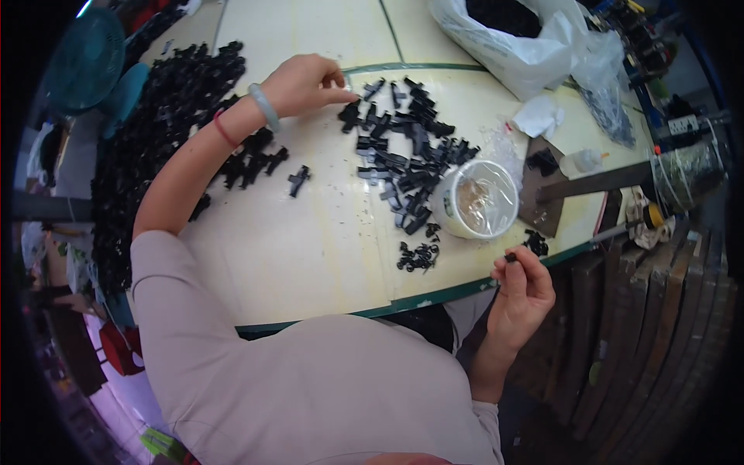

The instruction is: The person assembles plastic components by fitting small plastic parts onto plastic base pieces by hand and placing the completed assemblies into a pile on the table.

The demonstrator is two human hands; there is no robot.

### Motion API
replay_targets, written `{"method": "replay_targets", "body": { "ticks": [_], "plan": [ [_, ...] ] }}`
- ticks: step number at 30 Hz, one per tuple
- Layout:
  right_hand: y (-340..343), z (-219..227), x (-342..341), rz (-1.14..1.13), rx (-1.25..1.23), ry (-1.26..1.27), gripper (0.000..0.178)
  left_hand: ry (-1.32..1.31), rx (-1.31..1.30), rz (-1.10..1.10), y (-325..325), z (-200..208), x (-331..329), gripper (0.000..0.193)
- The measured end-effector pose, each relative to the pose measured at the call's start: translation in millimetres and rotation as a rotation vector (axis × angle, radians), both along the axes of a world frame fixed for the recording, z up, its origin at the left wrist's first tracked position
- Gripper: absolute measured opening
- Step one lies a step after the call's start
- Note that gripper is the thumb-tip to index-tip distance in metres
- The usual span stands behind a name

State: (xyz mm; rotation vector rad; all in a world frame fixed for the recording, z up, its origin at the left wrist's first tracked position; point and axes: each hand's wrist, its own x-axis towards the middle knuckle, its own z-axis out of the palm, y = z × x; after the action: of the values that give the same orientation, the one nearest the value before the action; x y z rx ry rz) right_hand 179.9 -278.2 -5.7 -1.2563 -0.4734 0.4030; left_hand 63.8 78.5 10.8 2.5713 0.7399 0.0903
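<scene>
My left hand (310, 84), with a pale bangle and a red band at its wrist, reaches over the table. Its fingers bend downward and stand apart from the thumb, whose tip is at the edge of a pile of black plastic clip-like parts (418, 139). No held thing shows in it. At the table's near right edge, my right hand (521, 298) pinches a small black plastic piece (510, 257) between thumb and fingertips. Close by stands a white round tub (446, 221) with clear plastic inside. Small black ring-like pieces (417, 256) lie in front of the tub.
A large heap of black parts (170, 116) covers the table's left side; one loose part (298, 180) lies apart. White plastic bags (511, 46) stand at the far right. A metal bar (597, 182), a small bottle (581, 161) and crumpled white material (539, 116) are on the right.
</scene>
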Motion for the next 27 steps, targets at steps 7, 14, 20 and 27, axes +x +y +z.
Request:
{"method": "replay_targets", "body": {
  "ticks": [7,14,20,27],
  "plan": [
    [11.4,4.2,3.9,0.098,0.070,0.111,0.017,-0.127,-0.447,0.098,-23.4,-14.4,-19.3,0.035],
    [9.1,3.5,10.2,0.099,-0.035,-0.110,0.018,-0.126,-0.589,0.245,-27.5,-13.0,-12.7,0.031],
    [15.8,8.1,15.1,0.090,-0.043,-0.140,0.017,-0.113,-0.291,0.111,-34.8,-17.6,-13.8,0.025],
    [22.6,13.7,13.9,0.093,-0.066,0.060,0.017,-0.156,0.116,0.092,-38.7,-21.0,-14.3,0.019]
  ]
}}
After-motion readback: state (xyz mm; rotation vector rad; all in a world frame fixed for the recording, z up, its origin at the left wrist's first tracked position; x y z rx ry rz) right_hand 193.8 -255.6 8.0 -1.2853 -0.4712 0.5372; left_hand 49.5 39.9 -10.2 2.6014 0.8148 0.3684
